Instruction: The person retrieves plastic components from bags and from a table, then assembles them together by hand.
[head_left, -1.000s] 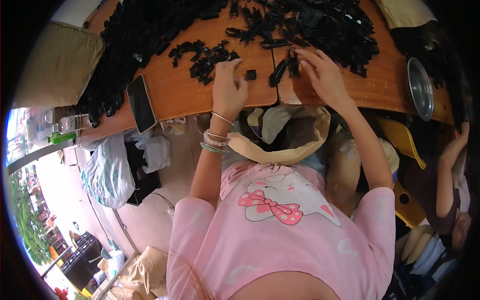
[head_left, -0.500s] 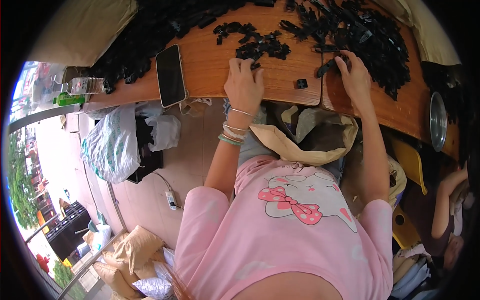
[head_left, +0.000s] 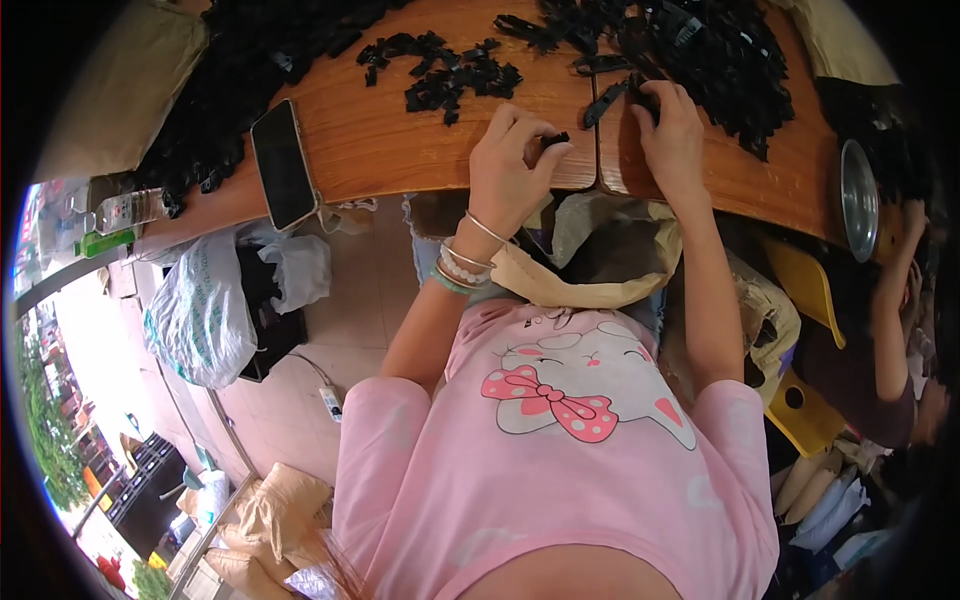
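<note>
My left hand rests at the near edge of the wooden table, its fingers pinched on a small black plastic piece. Bracelets circle that wrist. My right hand lies further right, fingers curled into a big heap of black plastic pieces and closed on a long black piece. A smaller cluster of the same black pieces lies beyond my left hand. An open tan bag sits in my lap under the table edge.
A phone lies on the table to the left. A metal bowl stands at the right, by another person's arm. A white plastic bag, bottles and a power strip are on the floor at the left.
The view has tilted so the table sits higher. My left hand has drawn back to the table edge and picked up the small black piece; my right hand stays in the heap.
</note>
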